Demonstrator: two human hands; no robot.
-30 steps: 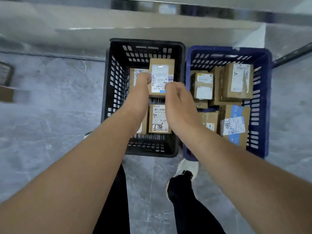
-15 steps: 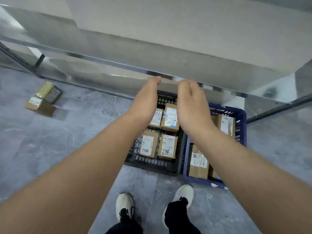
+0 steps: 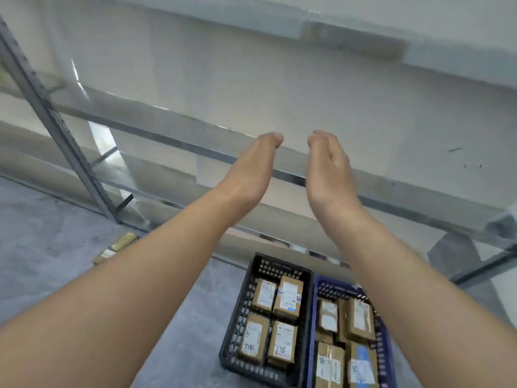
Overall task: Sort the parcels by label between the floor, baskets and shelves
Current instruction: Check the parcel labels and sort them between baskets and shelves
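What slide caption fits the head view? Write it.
Both empty hands, left hand and right hand, raised toward shelf above parcel-filled black basket.

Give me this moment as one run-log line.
left hand: empty, raised | right hand: empty, raised | black basket: four parcels | blue basket: parcels | shelf: bare ahead

Two baskets: the black basket [image 3: 307,278] holds four parcels [image 3: 288,296], the blue basket [image 3: 387,351] at least five; two more parcels far left on the floor [image 3: 117,247].
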